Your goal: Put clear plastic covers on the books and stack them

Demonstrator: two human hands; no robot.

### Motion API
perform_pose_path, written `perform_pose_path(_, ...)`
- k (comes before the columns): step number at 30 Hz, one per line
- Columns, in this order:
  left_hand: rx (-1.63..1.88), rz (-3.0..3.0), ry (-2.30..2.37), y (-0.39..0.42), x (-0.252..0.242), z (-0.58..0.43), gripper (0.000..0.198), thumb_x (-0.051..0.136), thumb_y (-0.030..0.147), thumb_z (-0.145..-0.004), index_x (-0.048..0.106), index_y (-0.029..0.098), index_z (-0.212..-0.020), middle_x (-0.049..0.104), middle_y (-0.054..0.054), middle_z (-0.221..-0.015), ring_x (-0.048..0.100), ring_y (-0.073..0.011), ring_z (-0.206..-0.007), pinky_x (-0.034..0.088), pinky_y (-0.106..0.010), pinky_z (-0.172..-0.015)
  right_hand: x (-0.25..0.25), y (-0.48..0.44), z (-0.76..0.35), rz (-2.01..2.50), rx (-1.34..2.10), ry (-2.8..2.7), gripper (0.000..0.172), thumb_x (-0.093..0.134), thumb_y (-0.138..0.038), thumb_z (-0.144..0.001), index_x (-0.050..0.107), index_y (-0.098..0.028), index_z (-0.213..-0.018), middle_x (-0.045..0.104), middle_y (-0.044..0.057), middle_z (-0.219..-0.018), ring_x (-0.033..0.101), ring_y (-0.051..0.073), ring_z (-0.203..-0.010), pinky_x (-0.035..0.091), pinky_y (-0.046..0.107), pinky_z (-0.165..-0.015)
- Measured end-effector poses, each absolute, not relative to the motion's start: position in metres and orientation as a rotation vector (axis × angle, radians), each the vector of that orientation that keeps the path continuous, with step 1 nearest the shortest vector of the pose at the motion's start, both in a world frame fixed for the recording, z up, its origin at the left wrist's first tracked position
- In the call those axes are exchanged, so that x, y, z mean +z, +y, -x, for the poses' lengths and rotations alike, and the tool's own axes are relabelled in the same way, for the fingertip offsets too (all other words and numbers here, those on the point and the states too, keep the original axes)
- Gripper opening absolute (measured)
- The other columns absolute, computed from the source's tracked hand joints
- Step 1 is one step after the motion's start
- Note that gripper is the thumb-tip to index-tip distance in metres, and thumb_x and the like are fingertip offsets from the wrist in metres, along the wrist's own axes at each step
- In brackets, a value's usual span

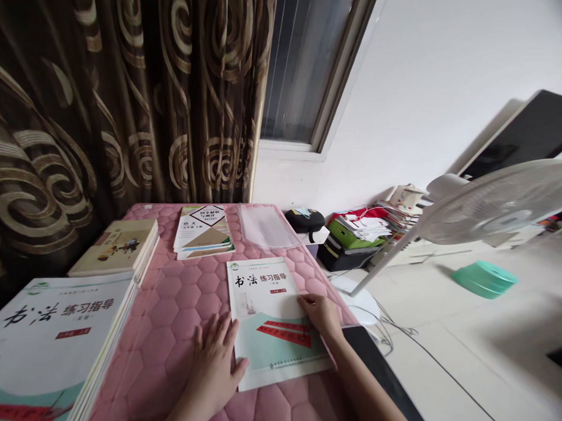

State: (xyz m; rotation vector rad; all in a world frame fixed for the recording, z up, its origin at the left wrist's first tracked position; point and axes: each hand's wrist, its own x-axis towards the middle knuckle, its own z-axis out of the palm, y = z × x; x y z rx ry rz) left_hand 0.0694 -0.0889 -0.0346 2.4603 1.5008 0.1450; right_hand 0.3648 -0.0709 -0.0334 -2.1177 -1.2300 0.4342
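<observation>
A white and green calligraphy workbook (266, 315) with red strips on its cover lies flat on the pink quilted surface (183, 300). Along its left edge rests my left hand (216, 360), fingers spread, the thumb at the cover's lower left. My right hand (319, 313) is at the book's right edge, its fingers bent together over the cover; whether they pinch the cover is hidden. A stack topped by a similar workbook (59, 329) is at the left, a tan book (114, 247) behind it. Farther back lie several white booklets (203, 228) and clear plastic covers (268, 226).
Patterned curtains (167, 116) hang behind the pink surface. Beyond its right side are a black case (305, 221), a green box of papers (360, 231), a white fan (488, 209) with cables on the floor, and a turquoise stool (486, 279). A dark flat object (379, 373) sits beside my right forearm.
</observation>
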Motion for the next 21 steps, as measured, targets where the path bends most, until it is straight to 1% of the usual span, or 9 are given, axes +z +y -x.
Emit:
perform_pose_path(4, 0.19, -2.486, 1.497, -0.089, -0.04, -0.069, 0.064, 0.049, 0.035, -0.087, 0.042, 0.021, -0.149, 0.031, -0.009, -0.16, 0.024, -0.0357, -0.148, 0.018, -0.066, -0.116, -0.038, -0.07, -0.365, 2.122, 0.407, -1.195, 0.016, 0.059, -0.031, -0.081, 0.071, -0.024, -0.073, 0.075, 0.007, -0.081, 0.071, 0.028, -0.083, 0.049, 0.033, -0.071)
perform_pose_path(7, 0.267, -2.527, 1.507, -0.088, -0.048, -0.068, 0.063, 0.051, 0.034, -0.086, 0.044, 0.021, -0.147, 0.034, -0.011, -0.159, 0.028, -0.0357, -0.147, 0.021, -0.065, -0.116, -0.037, -0.07, -0.364, 2.161, 0.405, -1.199, 0.019, 0.059, -0.035, -0.082, 0.073, -0.024, -0.075, 0.075, 0.008, -0.081, 0.071, 0.028, -0.083, 0.049, 0.033, -0.07)
perform_pose_path(10, 0.287, -2.535, 1.514, -0.088, -0.05, -0.066, 0.063, 0.051, 0.034, -0.086, 0.044, 0.02, -0.147, 0.034, -0.012, -0.159, 0.028, -0.0352, -0.147, 0.023, -0.064, -0.116, -0.036, -0.07, -0.363, 2.188, 0.402, -1.222, 0.022, 0.059, -0.037, -0.082, 0.075, -0.023, -0.079, 0.076, 0.009, -0.083, 0.072, 0.029, -0.084, 0.05, 0.034, -0.07)
perform_pose_path(15, 0.194, -2.492, 1.508, -0.088, -0.042, -0.067, 0.065, 0.049, 0.037, -0.087, 0.041, 0.021, -0.149, 0.031, -0.009, -0.16, 0.026, -0.0345, -0.147, 0.02, -0.063, -0.117, -0.039, -0.069, -0.364, 2.197, 0.382, -1.237, 0.024, 0.057, -0.036, -0.081, 0.076, -0.022, -0.079, 0.077, 0.009, -0.081, 0.072, 0.031, -0.086, 0.051, 0.035, -0.071)
perform_pose_path(21, 0.17, -2.499, 1.511, -0.088, -0.039, -0.069, 0.066, 0.048, 0.039, -0.087, 0.037, 0.024, -0.151, 0.028, -0.008, -0.16, 0.025, -0.035, -0.148, 0.02, -0.064, -0.116, -0.043, -0.067, -0.365, 2.193, 0.383, -1.229, 0.025, 0.056, -0.037, -0.081, 0.075, -0.021, -0.08, 0.077, 0.009, -0.082, 0.072, 0.031, -0.085, 0.05, 0.035, -0.072)
